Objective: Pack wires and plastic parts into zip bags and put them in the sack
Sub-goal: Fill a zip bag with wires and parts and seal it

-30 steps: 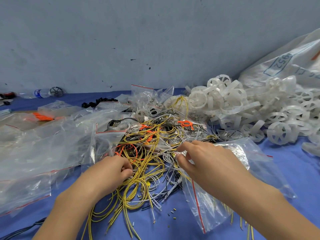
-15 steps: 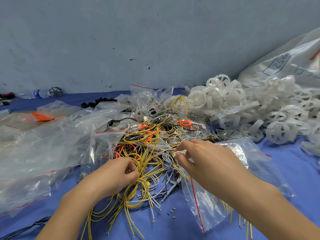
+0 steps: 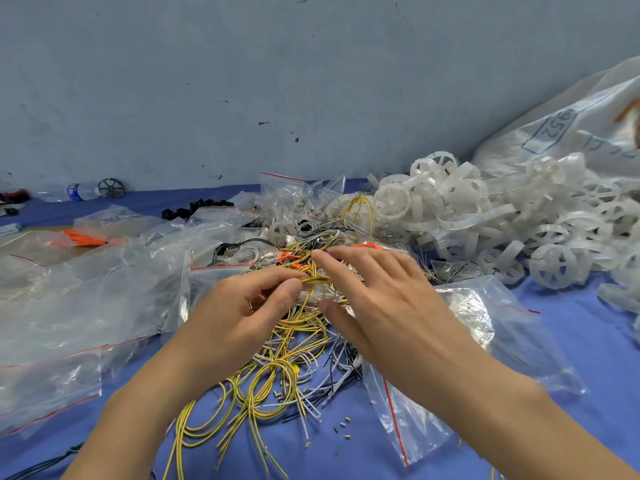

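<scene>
Yellow wires (image 3: 298, 325) lie tangled on the blue cloth (image 3: 588, 344), at 6 o'clock from both hands. The left hand (image 3: 239, 306) pinches a bundle of them. At its 3 o'clock, the right hand (image 3: 381, 299) spreads straight fingers over them, above a zip bag (image 3: 512, 334).
</scene>
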